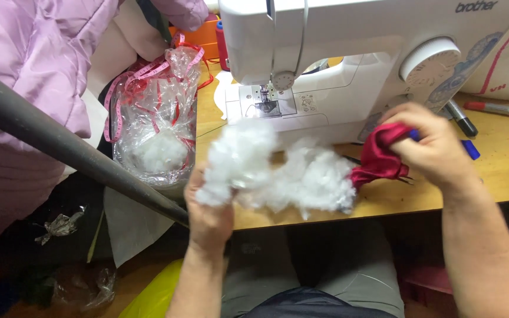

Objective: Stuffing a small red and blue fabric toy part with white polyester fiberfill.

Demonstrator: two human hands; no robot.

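Left hand (pixel 209 215): fingers closed around one end of a mass of white fibre stuffing (pixel 278 171), palm turned away from the camera, positioned just in front of the near edge of the wooden table (pixel 502 171). Right hand (pixel 428 144): fingers clenched on a small red satin fabric piece (pixel 379 158), gripped from above and held just over the table surface. Stuffing stretched between the two hands, long axis running left to right, slightly rising toward the left hand; far end touching or entering the red fabric at its lower left edge (exact junction hidden by loose fibres). Fabric piece therefore lying to the right of the left-hand fingers, with the right hand nearer to it and already in contact. Stuffing: fluffy, irregular, wispy at the edges, easily compressed by appearance. Fabric: glossy, smooth, gathered into soft folds, apparently a small pouch or sewn shape. Behind both hands: white sewing machine (pixel 349 65) with hard plastic housing and round dial. To the left: clear crinkled plastic bag (pixel 154 129) holding more white stuffing, draped with a pink measuring tape (pixel 128 82). At the right rear of the table: markers (pixel 460 118).
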